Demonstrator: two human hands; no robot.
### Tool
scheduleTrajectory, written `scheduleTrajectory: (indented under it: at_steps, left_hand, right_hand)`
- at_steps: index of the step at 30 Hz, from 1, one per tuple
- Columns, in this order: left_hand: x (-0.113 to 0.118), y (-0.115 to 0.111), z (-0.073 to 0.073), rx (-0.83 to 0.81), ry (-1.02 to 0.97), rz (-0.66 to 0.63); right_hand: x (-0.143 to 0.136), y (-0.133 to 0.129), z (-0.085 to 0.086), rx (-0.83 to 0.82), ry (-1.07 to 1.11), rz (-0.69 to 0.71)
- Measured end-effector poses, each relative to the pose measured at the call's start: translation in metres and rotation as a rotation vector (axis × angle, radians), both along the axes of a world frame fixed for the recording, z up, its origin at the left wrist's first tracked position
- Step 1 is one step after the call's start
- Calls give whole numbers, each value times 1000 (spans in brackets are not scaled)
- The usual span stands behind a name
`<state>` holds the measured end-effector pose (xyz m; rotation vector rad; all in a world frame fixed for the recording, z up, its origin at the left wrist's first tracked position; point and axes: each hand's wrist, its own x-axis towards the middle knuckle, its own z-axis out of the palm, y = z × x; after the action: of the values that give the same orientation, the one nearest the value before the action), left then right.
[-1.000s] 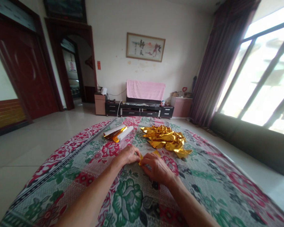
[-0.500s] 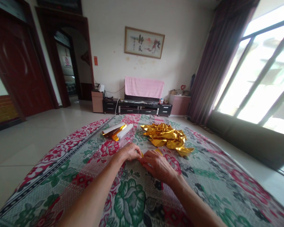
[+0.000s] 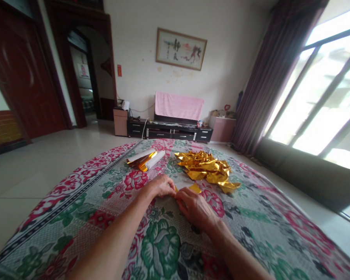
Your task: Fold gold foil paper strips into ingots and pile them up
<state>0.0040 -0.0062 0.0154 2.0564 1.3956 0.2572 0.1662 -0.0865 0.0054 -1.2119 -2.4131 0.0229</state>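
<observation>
My left hand (image 3: 162, 186) and my right hand (image 3: 191, 200) meet over the middle of the patterned tablecloth (image 3: 160, 245). Between them is a small piece of gold foil paper (image 3: 195, 188), pinched by the fingers of both hands. Its gold end sticks out beyond my right knuckles; the rest is mostly hidden by the fingers. Just beyond my right hand lies a heap of folded gold foil paper shapes (image 3: 211, 167). Past my left hand rests a loosely rolled bundle of gold foil paper (image 3: 147, 160) with a white back.
Beyond the table's rounded far edge stands a low black TV cabinet (image 3: 170, 132). A pink cloth (image 3: 179, 105) covers the screen on it. A purple curtain (image 3: 268, 77) and a large window are at the right, a dark red door (image 3: 20, 77) at the left.
My right hand has shifted slightly, and more of the gold foil end shows past its knuckles. Both hands still pinch the piece. The camera view has tilted a little.
</observation>
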Motion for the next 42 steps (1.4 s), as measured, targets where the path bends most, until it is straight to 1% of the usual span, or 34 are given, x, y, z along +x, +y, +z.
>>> scheduleTrajectory:
  at_steps: [4, 9, 14, 20, 25, 31, 34, 42]
  left_hand:
    - [0, 1, -3, -1, -14, 10]
    - [-1, 3, -7, 22, -25, -12]
    - [0, 1, -5, 21, -5, 4]
    - [0, -2, 1, 0, -11, 0]
    - [-1, 0, 0, -2, -31, -7]
    - [-3, 6, -10, 3, -33, -11]
    - [-3, 7, -12, -5, -36, -10]
    - [-3, 0, -2, -31, -55, -21]
  right_hand:
    - [1, -1, 1, 18, -5, 32]
    - [2, 0, 2, 27, -18, 51]
    - [0, 1, -3, 1, 54, -2]
    - [-2, 3, -6, -6, 134, -125]
    - [-3, 9, -8, -22, 157, -186]
    - [-3, 11, -6, -33, 143, -208]
    - [-4, 9, -4, -41, 149, -208]
    - [-4, 11, -5, -32, 132, -224]
